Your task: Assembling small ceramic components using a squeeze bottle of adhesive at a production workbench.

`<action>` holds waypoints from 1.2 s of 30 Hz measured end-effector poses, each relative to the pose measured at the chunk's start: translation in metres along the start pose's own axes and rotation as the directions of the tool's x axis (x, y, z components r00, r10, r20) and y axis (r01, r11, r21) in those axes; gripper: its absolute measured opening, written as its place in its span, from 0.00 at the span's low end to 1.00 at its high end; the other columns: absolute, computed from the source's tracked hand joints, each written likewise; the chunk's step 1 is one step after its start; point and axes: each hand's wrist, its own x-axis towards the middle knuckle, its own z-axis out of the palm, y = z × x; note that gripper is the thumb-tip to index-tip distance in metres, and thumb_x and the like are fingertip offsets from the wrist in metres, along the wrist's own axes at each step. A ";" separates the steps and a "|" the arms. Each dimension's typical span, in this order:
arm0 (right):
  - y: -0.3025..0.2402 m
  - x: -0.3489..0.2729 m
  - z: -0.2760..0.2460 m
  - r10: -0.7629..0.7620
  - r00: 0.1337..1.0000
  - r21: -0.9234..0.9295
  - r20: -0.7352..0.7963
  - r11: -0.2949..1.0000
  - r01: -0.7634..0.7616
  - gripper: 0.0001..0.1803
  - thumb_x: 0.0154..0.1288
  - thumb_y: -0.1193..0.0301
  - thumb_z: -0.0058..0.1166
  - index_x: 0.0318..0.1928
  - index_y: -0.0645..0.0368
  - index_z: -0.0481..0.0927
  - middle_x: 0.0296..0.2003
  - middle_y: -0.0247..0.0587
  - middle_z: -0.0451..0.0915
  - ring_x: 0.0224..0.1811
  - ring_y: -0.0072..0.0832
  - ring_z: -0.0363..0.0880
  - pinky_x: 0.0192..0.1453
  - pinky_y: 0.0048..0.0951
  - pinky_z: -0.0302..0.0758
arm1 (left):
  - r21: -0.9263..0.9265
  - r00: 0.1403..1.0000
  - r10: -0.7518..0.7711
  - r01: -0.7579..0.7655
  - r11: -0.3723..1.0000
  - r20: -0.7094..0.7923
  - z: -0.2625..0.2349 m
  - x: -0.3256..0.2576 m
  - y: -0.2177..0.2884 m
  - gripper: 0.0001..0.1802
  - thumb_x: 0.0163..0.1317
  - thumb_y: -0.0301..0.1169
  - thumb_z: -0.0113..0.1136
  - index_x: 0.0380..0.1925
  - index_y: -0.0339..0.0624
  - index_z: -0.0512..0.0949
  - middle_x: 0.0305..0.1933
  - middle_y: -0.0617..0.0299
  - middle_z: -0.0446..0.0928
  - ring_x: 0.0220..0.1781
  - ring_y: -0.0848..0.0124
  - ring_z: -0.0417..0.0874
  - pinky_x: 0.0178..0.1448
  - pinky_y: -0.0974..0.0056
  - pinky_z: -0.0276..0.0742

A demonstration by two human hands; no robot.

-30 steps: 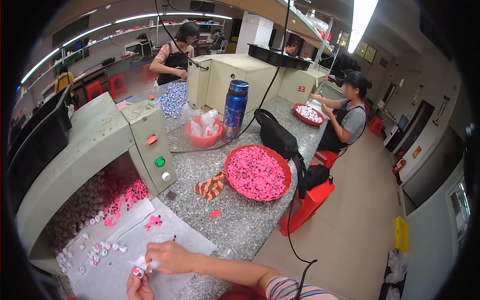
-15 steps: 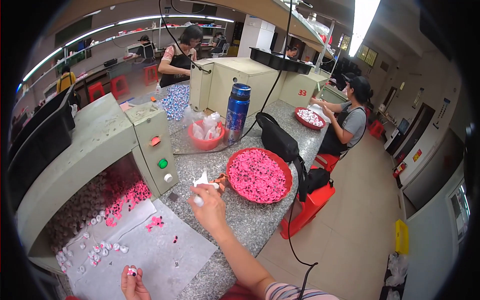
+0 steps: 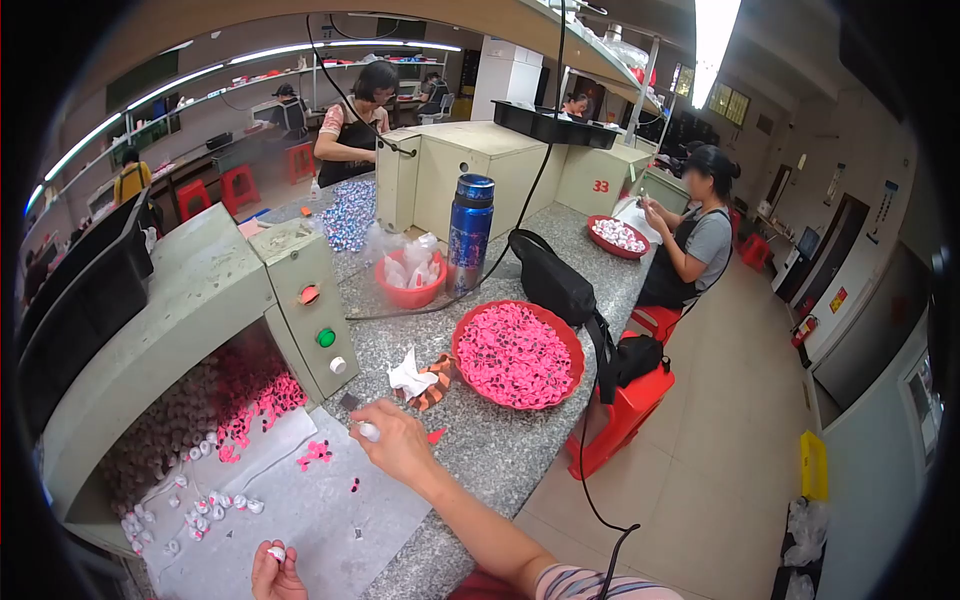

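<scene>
Granite worktop, mid-shift.
A red bowl point(image 3: 519, 355) heaped with pink pieces sits beside a black bag point(image 3: 553, 285); behind them stand a blue flask point(image 3: 469, 233) and a smaller red tub point(image 3: 411, 285).

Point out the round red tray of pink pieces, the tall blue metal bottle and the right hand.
round red tray point(image 3: 571, 340), head view, on its right rim.
tall blue metal bottle point(image 3: 468, 240), head view, mid-body.
right hand point(image 3: 400, 442), head view, back of the hand.

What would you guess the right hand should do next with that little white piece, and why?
Probably carry it down toward the left hand. The right hand pinches a small white piece, and the left hand holds a similar white piece near the bench's front edge.
</scene>
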 end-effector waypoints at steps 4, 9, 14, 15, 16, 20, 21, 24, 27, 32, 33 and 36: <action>-0.003 -0.001 0.002 0.013 0.998 0.012 0.062 1.000 -0.014 0.10 0.50 0.70 0.58 0.36 0.56 0.77 0.32 0.38 0.75 0.33 0.41 0.76 0.36 0.38 0.73 | 0.003 1.000 0.005 -0.005 1.000 -0.005 0.002 0.000 0.003 0.16 0.57 0.21 0.50 0.46 0.28 0.68 0.43 0.49 0.75 0.43 0.63 0.78 0.47 0.69 0.77; -0.006 -0.001 0.005 0.019 0.996 0.015 0.089 1.000 -0.020 0.10 0.50 0.70 0.58 0.35 0.56 0.77 0.32 0.40 0.75 0.32 0.42 0.76 0.35 0.39 0.73 | 0.065 0.991 0.050 -0.043 0.997 -0.123 0.008 0.001 0.001 0.15 0.59 0.26 0.50 0.47 0.35 0.69 0.41 0.51 0.75 0.37 0.66 0.80 0.40 0.73 0.81; -0.007 -0.004 0.007 0.018 0.993 0.026 0.114 0.999 -0.021 0.10 0.50 0.70 0.58 0.35 0.56 0.77 0.32 0.41 0.75 0.32 0.43 0.76 0.34 0.39 0.73 | 0.003 0.995 -0.002 0.002 1.000 -0.103 0.008 0.000 0.002 0.15 0.61 0.27 0.49 0.48 0.34 0.69 0.41 0.49 0.75 0.35 0.65 0.81 0.39 0.74 0.81; -0.007 -0.005 0.006 0.015 0.992 0.013 0.123 1.000 -0.017 0.10 0.50 0.70 0.58 0.35 0.56 0.77 0.32 0.41 0.75 0.31 0.44 0.76 0.34 0.39 0.73 | 0.001 0.995 -0.003 0.003 1.000 -0.102 0.008 0.000 0.001 0.15 0.61 0.27 0.49 0.48 0.34 0.69 0.41 0.49 0.75 0.35 0.65 0.81 0.39 0.74 0.81; -0.006 -0.006 0.005 0.013 0.991 0.000 0.131 1.000 -0.013 0.10 0.50 0.70 0.58 0.35 0.56 0.77 0.32 0.41 0.75 0.31 0.44 0.77 0.34 0.40 0.73 | -0.010 0.996 -0.027 0.026 1.000 -0.083 0.008 0.000 0.001 0.15 0.61 0.28 0.48 0.48 0.34 0.68 0.42 0.49 0.75 0.35 0.64 0.80 0.40 0.73 0.81; -0.004 -0.008 0.000 0.029 0.989 0.002 0.146 1.000 -0.030 0.10 0.50 0.69 0.58 0.35 0.56 0.77 0.31 0.41 0.75 0.31 0.44 0.77 0.34 0.40 0.73 | -0.037 0.993 -0.055 0.051 0.998 -0.107 0.015 0.000 -0.006 0.16 0.62 0.28 0.47 0.50 0.34 0.67 0.43 0.48 0.74 0.38 0.64 0.80 0.41 0.74 0.81; -0.003 -0.008 -0.001 0.026 0.989 -0.003 0.148 1.000 -0.026 0.10 0.50 0.69 0.58 0.35 0.56 0.77 0.31 0.41 0.75 0.31 0.44 0.77 0.34 0.40 0.73 | -0.038 0.993 -0.056 0.052 0.998 -0.107 0.017 -0.001 -0.008 0.16 0.62 0.28 0.47 0.50 0.34 0.67 0.43 0.48 0.74 0.38 0.64 0.80 0.41 0.74 0.81; -0.005 -0.003 0.008 0.010 0.985 0.002 0.174 1.000 -0.011 0.10 0.50 0.69 0.58 0.35 0.57 0.78 0.31 0.41 0.76 0.32 0.43 0.77 0.35 0.39 0.73 | 0.016 0.998 0.020 -0.019 1.000 -0.058 0.014 0.000 -0.004 0.17 0.61 0.27 0.48 0.50 0.31 0.66 0.44 0.49 0.73 0.43 0.64 0.78 0.47 0.71 0.79; -0.017 -0.001 0.025 -0.009 0.979 0.006 0.205 1.000 0.008 0.10 0.50 0.69 0.58 0.34 0.56 0.78 0.32 0.41 0.76 0.33 0.42 0.77 0.35 0.37 0.73 | 0.080 0.989 0.094 -0.085 0.993 -0.112 0.005 -0.003 0.007 0.18 0.56 0.24 0.52 0.46 0.27 0.68 0.42 0.49 0.74 0.45 0.63 0.76 0.52 0.64 0.74; -0.009 -0.004 0.014 -0.076 0.986 0.020 0.150 0.997 0.074 0.11 0.45 0.75 0.62 0.32 0.62 0.78 0.29 0.44 0.78 0.32 0.37 0.78 0.38 0.30 0.73 | 0.183 0.993 0.043 -0.023 0.983 -0.106 0.034 -0.004 0.011 0.15 0.52 0.22 0.55 0.42 0.28 0.72 0.38 0.51 0.76 0.40 0.64 0.78 0.48 0.62 0.75; -0.011 -0.003 0.010 -0.078 0.988 0.033 0.135 0.997 0.075 0.11 0.44 0.76 0.62 0.32 0.62 0.78 0.29 0.44 0.78 0.33 0.36 0.78 0.38 0.30 0.72 | 0.207 0.992 0.074 -0.051 0.977 -0.103 0.038 -0.003 0.011 0.14 0.53 0.22 0.55 0.41 0.28 0.73 0.36 0.51 0.77 0.39 0.65 0.78 0.47 0.62 0.75; -0.008 -0.008 0.014 -0.152 0.973 0.046 0.175 0.988 0.146 0.11 0.44 0.75 0.62 0.32 0.59 0.79 0.28 0.44 0.77 0.32 0.40 0.77 0.36 0.33 0.72 | 0.361 0.965 0.246 -0.200 0.911 -0.085 0.060 -0.014 0.027 0.13 0.52 0.20 0.56 0.39 0.28 0.74 0.37 0.52 0.76 0.38 0.66 0.78 0.46 0.63 0.76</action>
